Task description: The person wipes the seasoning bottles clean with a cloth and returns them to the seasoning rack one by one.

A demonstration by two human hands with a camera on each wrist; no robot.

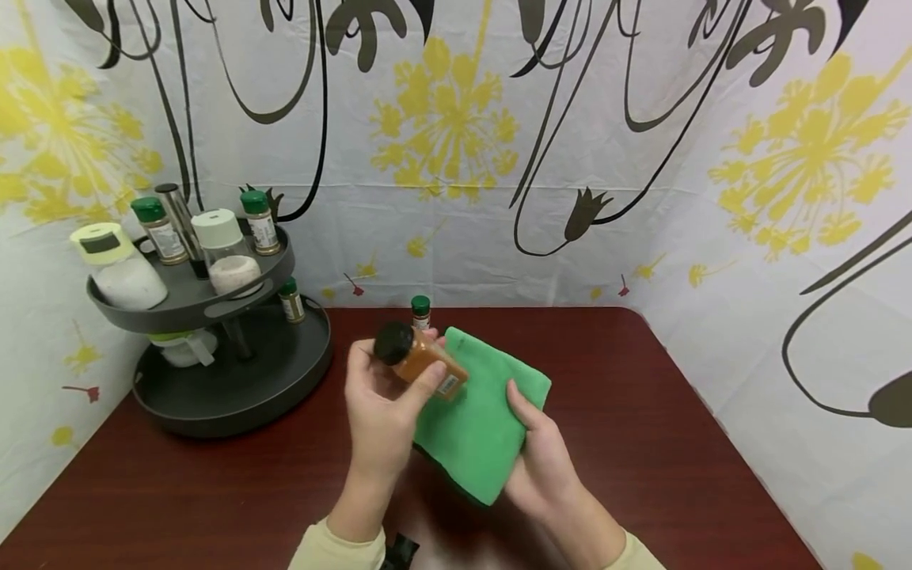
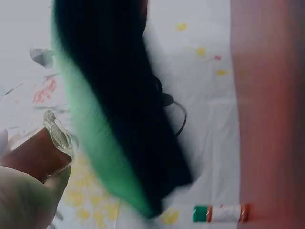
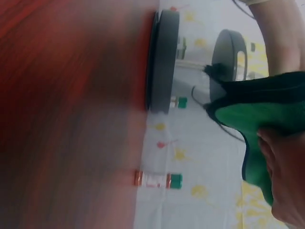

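My left hand (image 1: 381, 427) grips a spice jar (image 1: 422, 360) with a black lid and orange-brown contents, tilted with its lid toward the upper left. In the left wrist view the clear base of the jar (image 2: 59, 138) shows beyond the fingers. A folded green cloth (image 1: 477, 419) is held by my right hand (image 1: 545, 463), thumb on its upper face and the other fingers beneath. The jar's base end overlaps the cloth in the head view. From the right wrist, the cloth (image 3: 267, 117) hangs folded in the hand, its underside dark.
A dark two-tier round rack (image 1: 214, 425) stands at the left, bearing several green-capped spice jars, pale-lidded containers and a metallic cylinder. A small green-capped spice jar (image 1: 421, 310) stands at the table's back edge. A patterned curtain (image 1: 456, 261) borders the dark red table (image 1: 627, 443).
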